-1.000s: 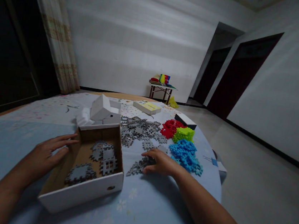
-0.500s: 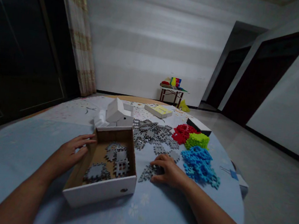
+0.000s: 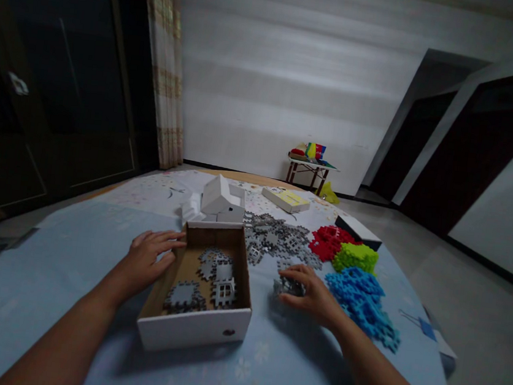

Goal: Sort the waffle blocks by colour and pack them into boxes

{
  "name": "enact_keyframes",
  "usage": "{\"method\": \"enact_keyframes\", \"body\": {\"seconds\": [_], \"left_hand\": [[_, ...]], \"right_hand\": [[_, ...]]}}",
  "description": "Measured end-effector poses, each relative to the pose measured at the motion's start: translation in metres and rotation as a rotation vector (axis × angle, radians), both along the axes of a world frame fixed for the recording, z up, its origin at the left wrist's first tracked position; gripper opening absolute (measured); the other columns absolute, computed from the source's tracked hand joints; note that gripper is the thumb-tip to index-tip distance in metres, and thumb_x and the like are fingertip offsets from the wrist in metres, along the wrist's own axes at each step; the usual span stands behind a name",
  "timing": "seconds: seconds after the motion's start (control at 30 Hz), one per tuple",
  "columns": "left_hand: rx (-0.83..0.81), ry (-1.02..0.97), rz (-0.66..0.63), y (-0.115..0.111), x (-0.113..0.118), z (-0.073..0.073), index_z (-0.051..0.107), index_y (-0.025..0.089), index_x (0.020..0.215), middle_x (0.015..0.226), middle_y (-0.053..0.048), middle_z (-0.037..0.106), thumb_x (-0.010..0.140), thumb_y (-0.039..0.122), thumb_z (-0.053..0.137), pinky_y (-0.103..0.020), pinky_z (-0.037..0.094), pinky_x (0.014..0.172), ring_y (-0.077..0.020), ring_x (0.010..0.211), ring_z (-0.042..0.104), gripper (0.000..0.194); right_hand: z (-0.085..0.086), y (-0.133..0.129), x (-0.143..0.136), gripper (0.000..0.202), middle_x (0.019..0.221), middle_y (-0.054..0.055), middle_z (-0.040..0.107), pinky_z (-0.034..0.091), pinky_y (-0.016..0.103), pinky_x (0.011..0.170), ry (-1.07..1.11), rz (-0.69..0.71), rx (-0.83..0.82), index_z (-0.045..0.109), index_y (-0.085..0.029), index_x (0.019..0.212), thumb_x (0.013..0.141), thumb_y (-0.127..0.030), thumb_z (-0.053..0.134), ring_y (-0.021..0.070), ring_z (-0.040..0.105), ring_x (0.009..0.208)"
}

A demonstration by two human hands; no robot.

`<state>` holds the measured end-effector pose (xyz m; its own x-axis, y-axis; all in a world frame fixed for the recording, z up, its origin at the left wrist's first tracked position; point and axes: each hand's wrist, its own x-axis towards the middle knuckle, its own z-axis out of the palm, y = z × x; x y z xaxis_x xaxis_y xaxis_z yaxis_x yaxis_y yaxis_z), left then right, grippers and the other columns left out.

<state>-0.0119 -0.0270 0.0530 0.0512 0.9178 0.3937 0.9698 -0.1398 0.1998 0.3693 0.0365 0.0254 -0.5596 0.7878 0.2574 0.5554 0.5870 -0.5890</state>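
A white cardboard box (image 3: 194,332) with a brown inside lies open in front of me and holds several grey interlocking building pieces (image 3: 184,295). My left hand (image 3: 149,260) rests at its left wall, fingers stretched out and fingertips touching the rim. To the right of the box, my right hand (image 3: 310,292) is closed around a small bunch of grey building pieces (image 3: 288,286), just over the cloth. Its fingers and thumb partly cover them. Beyond it spreads a loose pile of grey pieces (image 3: 274,238).
Red pieces (image 3: 327,242), lime green pieces (image 3: 354,257) and blue pieces (image 3: 360,297) lie heaped on the right. Behind the box stands a white carton (image 3: 223,198). A yellow and white box (image 3: 286,199) and a dark-sided white lid (image 3: 358,231) lie farther back.
My right hand has gathered the grey pieces from the cloth and lifted them slightly. My left hand stays at the box's rim. The whole view has shifted, with things appearing farther right.
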Motion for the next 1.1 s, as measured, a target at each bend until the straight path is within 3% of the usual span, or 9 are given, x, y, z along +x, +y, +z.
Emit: {"method": "enact_keyframes", "body": {"seconds": [0.13, 0.27, 0.37, 0.43, 0.53, 0.63, 0.83, 1.0, 1.1], "left_hand": [[-0.016, 0.044, 0.034, 0.000, 0.001, -0.001, 0.064, 0.031, 0.106, 0.126, -0.002, 0.058, 0.079, 0.033, 0.036, -0.059, 0.014, 0.105, -0.0252, 0.124, 0.043, 0.039], [-0.009, 0.050, 0.030, 0.000, -0.001, -0.001, 0.064, 0.032, 0.107, 0.127, -0.002, 0.057, 0.079, 0.033, 0.038, -0.061, 0.013, 0.104, -0.0258, 0.125, 0.042, 0.039], [-0.018, 0.041, 0.023, 0.000, -0.003, -0.001, 0.063, 0.032, 0.110, 0.128, -0.003, 0.056, 0.080, 0.035, 0.037, -0.060, 0.015, 0.104, -0.0263, 0.125, 0.043, 0.039], [-0.040, 0.031, 0.022, 0.000, -0.004, -0.001, 0.062, 0.033, 0.111, 0.129, -0.002, 0.055, 0.081, 0.037, 0.037, -0.060, 0.017, 0.104, -0.0267, 0.124, 0.043, 0.040], [-0.077, 0.009, 0.031, 0.000, -0.003, 0.000, 0.064, 0.034, 0.108, 0.131, -0.001, 0.054, 0.080, 0.042, 0.036, -0.060, 0.021, 0.103, -0.0277, 0.124, 0.044, 0.040], [-0.088, 0.017, 0.061, 0.001, 0.002, -0.001, 0.066, 0.033, 0.104, 0.132, -0.003, 0.053, 0.079, 0.042, 0.036, -0.060, 0.020, 0.103, -0.0283, 0.124, 0.043, 0.039], [-0.088, 0.083, 0.115, 0.002, 0.006, -0.005, 0.064, 0.030, 0.109, 0.133, -0.004, 0.052, 0.081, 0.037, 0.034, -0.061, 0.015, 0.104, -0.0294, 0.126, 0.040, 0.042], [-0.080, 0.125, 0.108, 0.006, -0.002, -0.010, 0.063, 0.029, 0.111, 0.133, -0.004, 0.051, 0.083, 0.037, 0.029, -0.059, 0.014, 0.104, -0.0278, 0.127, 0.040, 0.045], [-0.101, 0.128, 0.118, 0.007, -0.004, -0.010, 0.064, 0.028, 0.110, 0.133, -0.005, 0.051, 0.083, 0.037, 0.026, -0.059, 0.015, 0.104, -0.0276, 0.126, 0.041, 0.048]], "right_hand": [[0.023, 0.006, -0.015, 0.044, 0.110, 0.009, 0.056, 0.039, 0.040, 0.093, 0.102, -0.005, 0.089, 0.062, -0.023, 0.111, 0.071, -0.039, 0.068, 0.0240, 0.048, 0.106], [0.064, 0.003, -0.052, 0.046, 0.110, 0.007, 0.055, 0.038, 0.040, 0.095, 0.262, 0.039, 0.186, 0.061, -0.026, 0.112, 0.070, -0.042, 0.070, 0.0223, 0.048, 0.107], [0.091, -0.009, -0.082, 0.050, 0.113, 0.006, 0.055, 0.037, 0.039, 0.097, 0.336, 0.146, 0.199, 0.059, -0.029, 0.115, 0.069, -0.044, 0.070, 0.0209, 0.048, 0.110], [0.097, -0.015, -0.094, 0.056, 0.120, 0.005, 0.053, 0.036, 0.039, 0.099, 0.343, 0.240, 0.172, 0.056, -0.030, 0.118, 0.067, -0.045, 0.072, 0.0207, 0.047, 0.113], [0.088, -0.015, -0.092, 0.053, 0.123, 0.006, 0.053, 0.036, 0.039, 0.099, 0.342, 0.249, 0.134, 0.056, -0.029, 0.119, 0.070, -0.044, 0.069, 0.0203, 0.048, 0.114], [0.061, -0.004, -0.071, 0.036, 0.111, 0.007, 0.060, 0.042, 0.037, 0.091, 0.262, 0.115, 0.111, 0.061, -0.025, 0.111, 0.078, -0.039, 0.063, 0.0197, 0.055, 0.103], [0.012, 0.004, -0.043, 0.039, 0.111, 0.011, 0.062, 0.039, 0.039, 0.092, -0.192, 0.115, 0.035, 0.062, -0.020, 0.112, 0.075, -0.032, 0.066, 0.0265, 0.052, 0.107], [-0.001, 0.003, -0.045, 0.034, 0.106, 0.007, 0.062, 0.038, 0.035, 0.089, -0.280, 0.146, 0.041, 0.065, -0.025, 0.107, 0.073, -0.028, 0.066, 0.0242, 0.054, 0.102], [0.000, 0.012, -0.039, 0.040, 0.108, 0.009, 0.060, 0.038, 0.033, 0.090, -0.219, 0.039, 0.073, 0.061, -0.023, 0.114, 0.075, -0.030, 0.063, 0.0233, 0.053, 0.103]]}}
